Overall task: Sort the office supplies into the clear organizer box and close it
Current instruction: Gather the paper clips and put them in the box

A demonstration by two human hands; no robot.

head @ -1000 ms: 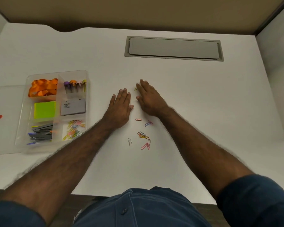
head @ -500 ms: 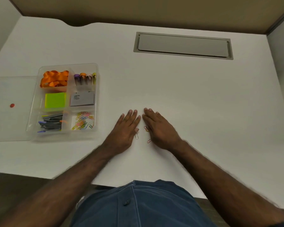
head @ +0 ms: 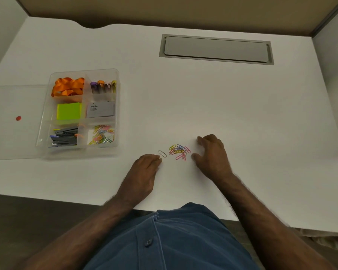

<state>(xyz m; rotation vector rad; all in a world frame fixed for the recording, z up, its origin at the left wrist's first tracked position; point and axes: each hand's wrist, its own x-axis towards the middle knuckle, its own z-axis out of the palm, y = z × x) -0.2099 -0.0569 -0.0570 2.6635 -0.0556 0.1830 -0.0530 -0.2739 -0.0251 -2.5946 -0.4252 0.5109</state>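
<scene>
My two hands flank a small heap of coloured paper clips low in the middle of the frame.

My left hand [head: 144, 172] lies knuckles-up with fingers curled under, so I cannot tell whether they hold anything; a lone silver paper clip [head: 162, 153] lies just beside its fingertips. My right hand [head: 211, 154] is cupped, its fingers and thumb apart, gripping nothing, just right of the paper clip pile [head: 179, 152] of thin wire loops on the smooth white desk [head: 242, 114]. At mid-left sits the clear plastic organizer box [head: 78, 112], its lid [head: 14, 121] lying open at the left; its lower-right compartment holds more clips [head: 101, 134], others orange ribbon [head: 68, 87] and a green sticky-note pad [head: 69, 111]. Print on the grey card [head: 100, 110] is too small to read.
</scene>
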